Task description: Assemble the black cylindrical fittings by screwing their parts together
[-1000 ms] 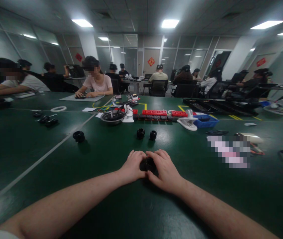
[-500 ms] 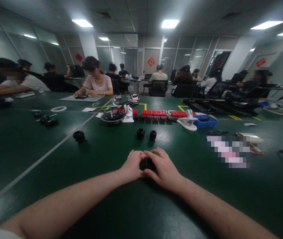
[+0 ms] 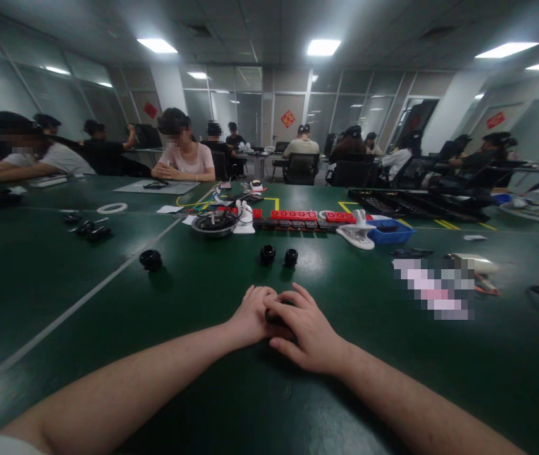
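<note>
A dark black part (image 3: 279, 316), mostly hidden by my fingers, is between my two hands just above the green table. My left hand (image 3: 253, 316) is closed around its left side. From the right, my right hand (image 3: 308, 328) curls its fingers over the top, with the thumb lower and apart from the fingers. Beyond the hands stand two black round fittings (image 3: 267, 254) with ridged collars, side by side. Another black fitting (image 3: 150, 260) of like shape sits farther left.
Across the table lie a metal bowl (image 3: 213, 224), white clamp-like stands (image 3: 358, 232), a row of red blocks (image 3: 292, 215) and a blue bin (image 3: 391, 232). Black parts (image 3: 93, 230) and a white ring (image 3: 112, 208) are at left. A person in pink (image 3: 186, 158) sits opposite.
My right hand has shifted: its fingers have curled farther over the black part and its thumb has moved lower. My left hand stays in place. The person opposite has drawn their hands together.
</note>
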A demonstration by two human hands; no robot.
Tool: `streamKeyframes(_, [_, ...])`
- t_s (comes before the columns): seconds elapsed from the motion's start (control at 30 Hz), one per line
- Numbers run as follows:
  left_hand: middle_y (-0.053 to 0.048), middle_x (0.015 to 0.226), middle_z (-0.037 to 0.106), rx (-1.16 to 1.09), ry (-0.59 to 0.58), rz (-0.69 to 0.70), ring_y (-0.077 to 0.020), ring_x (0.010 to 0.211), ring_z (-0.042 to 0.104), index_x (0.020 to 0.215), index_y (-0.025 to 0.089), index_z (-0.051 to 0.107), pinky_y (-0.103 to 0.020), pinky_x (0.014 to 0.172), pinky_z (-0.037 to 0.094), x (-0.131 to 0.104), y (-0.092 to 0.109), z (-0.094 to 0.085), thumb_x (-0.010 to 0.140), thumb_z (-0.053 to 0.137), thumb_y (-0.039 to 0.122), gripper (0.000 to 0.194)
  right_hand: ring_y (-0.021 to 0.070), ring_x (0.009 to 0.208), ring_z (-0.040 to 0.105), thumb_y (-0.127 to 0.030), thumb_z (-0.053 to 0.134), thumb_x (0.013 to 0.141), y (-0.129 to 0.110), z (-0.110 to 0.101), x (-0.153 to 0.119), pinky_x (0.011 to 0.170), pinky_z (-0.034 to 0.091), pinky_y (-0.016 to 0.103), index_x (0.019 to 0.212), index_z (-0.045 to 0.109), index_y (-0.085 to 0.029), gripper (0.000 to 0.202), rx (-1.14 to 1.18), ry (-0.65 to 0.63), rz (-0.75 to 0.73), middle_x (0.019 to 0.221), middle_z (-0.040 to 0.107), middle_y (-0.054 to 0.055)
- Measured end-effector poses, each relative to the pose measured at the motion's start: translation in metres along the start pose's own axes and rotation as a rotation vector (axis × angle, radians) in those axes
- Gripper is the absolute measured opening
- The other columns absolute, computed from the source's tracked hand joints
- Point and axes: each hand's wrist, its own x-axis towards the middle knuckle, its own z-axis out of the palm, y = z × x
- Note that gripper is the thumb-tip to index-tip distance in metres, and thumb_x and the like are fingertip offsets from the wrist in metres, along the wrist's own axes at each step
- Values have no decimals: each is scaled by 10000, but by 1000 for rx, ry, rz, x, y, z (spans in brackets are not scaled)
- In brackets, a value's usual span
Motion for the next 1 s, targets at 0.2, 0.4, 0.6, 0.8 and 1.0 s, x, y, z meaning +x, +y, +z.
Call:
streamKeyframes(0.2, [-1,923,498,3,-10,23,-201,900,458,951,240,530,-431,905,262,0,-2,0,549,624,531,505,208,1073,399,-350,483,735,2,-3,-5,1015,56,498,1151,395,-176,459,99,25,-39,958,584,41])
streamKeyframes(0.4, [-9,907,495,-24,7,29,-201,890,451,892,218,541,-414,883,275,-2,1,-3,536,625,555,497,208,1056,430,-390,468,731,3,-7,-8,1011,50,513,1020,451,-186,354,154,70,-40,934,574,45])
streamKeyframes(0.6, [-13,906,500,-52,8,12,-205,896,452,821,202,530,-417,881,275,-2,1,-5,523,655,506,443,203,1006,472,-384,445,736,7,-7,-11,1017,63,506,887,453,-192,244,138,132,-30,795,574,27])
streamKeyframes(0.8, [-18,901,496,-57,23,14,-206,886,449,815,192,518,-409,877,278,-3,1,-7,538,646,511,441,192,933,503,-374,425,751,13,-5,-12,1019,87,493,741,441,-195,179,34,204,-22,715,540,16])
streamKeyframes(1.0, [-29,908,496,-51,23,22,-203,878,443,819,186,513,-400,863,292,-4,2,-7,561,594,581,479,191,883,506,-375,414,764,16,-6,-10,1004,148,489,700,426,-197,190,-72,225,25,689,531,14])
